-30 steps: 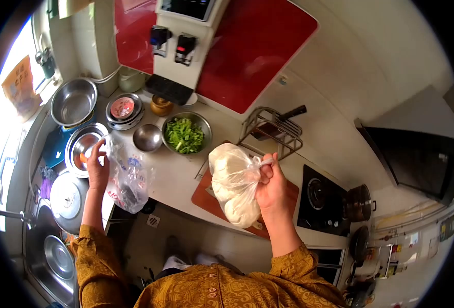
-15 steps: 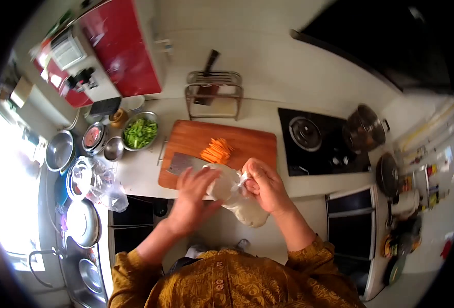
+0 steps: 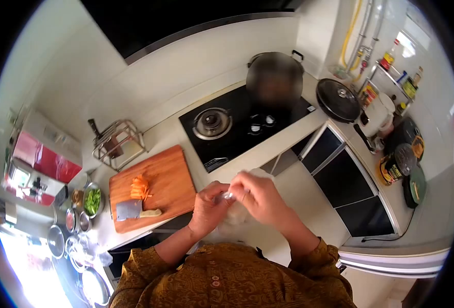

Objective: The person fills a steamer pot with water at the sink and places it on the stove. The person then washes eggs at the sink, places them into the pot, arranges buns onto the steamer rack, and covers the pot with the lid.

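Note:
My left hand point(image 3: 209, 209) and my right hand point(image 3: 258, 195) meet in front of my chest, fingers pinched on the gathered neck of a clear plastic bag point(image 3: 234, 214). Something whitish fills the bag, which hangs below my hands and is partly hidden and blurred. To the left, the wooden cutting board point(image 3: 170, 177) carries a small pile of carrot strips point(image 3: 140, 188). A cleaver point(image 3: 129, 210) lies flat on its near left part, handle pointing right.
Chopped greens fill a metal bowl point(image 3: 92, 201) left of the board. Behind stands a knife rack point(image 3: 118, 145). The black gas stove point(image 3: 227, 149) holds a large dark pot point(image 3: 274, 77). A lidded pan point(image 3: 338, 100) and bottles line the right counter.
My view has swung right toward the stove. My left hand, loose beside the bag before, now joins the right at its neck. The board and cleaver appear farther left.

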{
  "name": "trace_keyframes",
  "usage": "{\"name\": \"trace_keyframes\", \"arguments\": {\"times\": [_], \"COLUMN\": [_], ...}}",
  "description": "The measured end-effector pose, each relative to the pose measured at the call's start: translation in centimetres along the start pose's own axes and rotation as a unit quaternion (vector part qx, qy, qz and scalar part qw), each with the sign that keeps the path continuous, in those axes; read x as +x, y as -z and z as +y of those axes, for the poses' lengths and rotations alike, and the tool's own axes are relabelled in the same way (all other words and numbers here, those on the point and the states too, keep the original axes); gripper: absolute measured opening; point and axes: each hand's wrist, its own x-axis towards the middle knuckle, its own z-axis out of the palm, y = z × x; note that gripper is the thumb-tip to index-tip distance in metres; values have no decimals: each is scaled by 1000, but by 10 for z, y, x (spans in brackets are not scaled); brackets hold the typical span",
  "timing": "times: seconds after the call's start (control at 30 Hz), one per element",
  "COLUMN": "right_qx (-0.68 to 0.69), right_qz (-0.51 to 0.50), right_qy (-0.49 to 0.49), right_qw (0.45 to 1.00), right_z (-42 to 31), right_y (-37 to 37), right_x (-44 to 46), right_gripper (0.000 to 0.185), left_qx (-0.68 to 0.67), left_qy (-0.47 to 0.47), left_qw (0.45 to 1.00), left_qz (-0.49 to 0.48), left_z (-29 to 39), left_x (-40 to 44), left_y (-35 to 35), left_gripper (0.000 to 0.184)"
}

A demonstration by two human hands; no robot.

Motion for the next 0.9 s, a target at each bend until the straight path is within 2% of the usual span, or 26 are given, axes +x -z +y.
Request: {"name": "trace_keyframes", "arguments": {"times": [0.07, 0.1, 0.17, 0.2, 0.23, 0.27, 0.3, 0.33, 0.37, 0.43, 0.57, 0.63, 0.7, 0.73, 0.77, 0.83, 0.87, 0.9], "right_qx": [-133, -137, -184, -106, -111, -6, 97, -36, -47, -178, -189, -242, -460, -517, -524, -387, -380, -194], "right_qz": [-41, -36, -49, -11, -10, 83, 175, 178, 179, 74, 11, 5, 27, 33, 112, 219, 218, 267], "right_qy": [134, 131, 197, 148, 144, 38, -68, -51, -51, -62, -49, -55, 118, 93, 107, -61, -63, -141], "right_qw": [981, 981, 962, 983, 983, 996, 978, 982, 981, 979, 981, 969, 880, 850, 838, 894, 897, 933], "right_z": [5, 6, 9, 13, 14, 15, 15, 18, 24, 45, 66, 74, 86, 82, 85, 79, 83, 88], "right_y": [22, 34, 56, 67, 76, 86, 97, 100, 104, 115, 144, 157, 181, 193, 210, 244, 248, 253], "right_x": [-10, -14, -19, -21, -17, -11, -5, 5, 13, 30, 70, 92, 111, 122, 125, 142, 153, 165], "right_gripper": [17, 17, 24, 31, 31, 29, 27, 23, 23, 20, 18, 15, 14, 17, 17, 14, 14, 16], "left_qx": [-44, -88, -99, -90, -83, -40, -49, -32, -14, -34, -77, -80, -58, -27, 9, -7, -20, -33], "left_qy": [-29, -51, -47, -59, -71, -73, -74, -77, -83, -87, -62, -29, -56, -93, -128, -110, -107, -106], "left_qw": [999, 995, 994, 994, 994, 996, 996, 996, 996, 995, 994, 995, 996, 994, 990, 992, 993, 994], "left_qz": [-5, 1, -13, -20, -27, -15, -19, -23, -26, -33, -43, -47, -48, -49, -52, -56, -38, -22], "left_z": [4, 5, 4, 0, -2, -2, -4, -7, -10, -12, -23, -23, -21, -27, -33, -29, -27, -25], "left_x": [17, 24, 38, 46, 54, 63, 71, 81, 93, 115, 161, 184, 210, 219, 227, 244, 252, 260], "left_y": [-18, -25, -37, -43, -49, -53, -57, -61, -65, -73, -91, -95, -94, -95, -96, -92, -91, -90], "left_gripper": [16, 19, 25, 24, 24, 23, 23, 24, 24, 25, 21, 21, 18, 16, 14, 12, 12, 12]}}
